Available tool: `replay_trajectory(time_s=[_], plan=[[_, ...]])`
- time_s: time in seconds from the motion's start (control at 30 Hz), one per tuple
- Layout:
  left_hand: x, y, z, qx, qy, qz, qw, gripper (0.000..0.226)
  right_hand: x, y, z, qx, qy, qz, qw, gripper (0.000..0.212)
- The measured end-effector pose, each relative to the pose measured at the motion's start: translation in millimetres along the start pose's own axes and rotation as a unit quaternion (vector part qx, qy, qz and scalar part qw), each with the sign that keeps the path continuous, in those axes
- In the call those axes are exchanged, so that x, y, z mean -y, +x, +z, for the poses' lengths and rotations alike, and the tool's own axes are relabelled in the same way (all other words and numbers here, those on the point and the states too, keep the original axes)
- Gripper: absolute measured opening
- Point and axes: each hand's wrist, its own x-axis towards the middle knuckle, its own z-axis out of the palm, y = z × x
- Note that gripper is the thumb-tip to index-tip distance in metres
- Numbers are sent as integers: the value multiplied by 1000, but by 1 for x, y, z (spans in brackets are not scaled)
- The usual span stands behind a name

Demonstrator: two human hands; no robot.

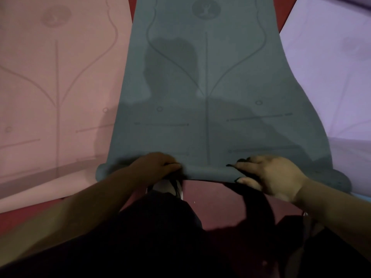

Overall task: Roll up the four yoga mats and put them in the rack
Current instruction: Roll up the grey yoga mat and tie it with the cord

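Both hands, left hand (158, 165) and right hand (269, 173), grip the teal mat (200, 87) (its rolled near end).

A teal mat (204, 77) lies flat down the middle of the red floor (210, 197), stretching away from the person. Its near end is curled into a short roll (208, 171). Both hands are on that roll, set apart. The left hand (158, 165) has its fingers curled over the top, and the right hand (271, 175) grips it with fingers above and thumb below. A pink mat (60, 77) lies spread out on the left, just beside the teal one, and a purple mat (331, 77) lies on the right. Faint line patterns mark the teal and pink mats. A pale shoe (166, 187) shows just near of the roll, under the left hand, above dark trousers.
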Motion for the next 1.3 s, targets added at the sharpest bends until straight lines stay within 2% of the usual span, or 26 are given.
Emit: replay_trajectory(time_s=[0.1,0.2,0.27,0.33,0.4,0.57,0.67,0.77,0.9,1.07,1.13,1.2,1.3], plan=[[3,3,0,-9,-23,-11,1000,56,9,0,1,-63,-75,23,995,51],[2,0,2,-18,-29,1,999,54,20,1,6,-73,-86,52,992,50],[1,-5,5,-29,-21,16,999,55,21,4,4,-21,-55,63,996,48],[1,-10,9,-51,-11,21,998,59,14,14,1,76,-20,87,993,47],[5,-15,12,-70,3,26,997,63,7,25,-1,140,-17,94,986,46],[12,-23,21,-77,69,53,993,68,-2,40,-5,184,-21,68,980,44],[17,-24,28,-129,145,112,975,63,-4,41,-4,176,5,58,983,43],[21,-19,29,-160,177,135,962,57,-7,37,4,154,14,43,987,46],[17,-10,22,-127,168,156,965,55,-6,25,10,93,-6,18,995,57],[3,-6,8,-48,138,67,987,80,-11,10,12,52,-36,-37,997,57],[3,-6,8,-49,165,65,983,80,-16,11,17,48,-67,-56,995,62],[7,-8,11,-69,217,88,970,73,-17,14,21,50,-79,-56,994,62],[17,-10,20,-81,255,131,954,76,-17,19,24,50,-68,-52,995,59]])
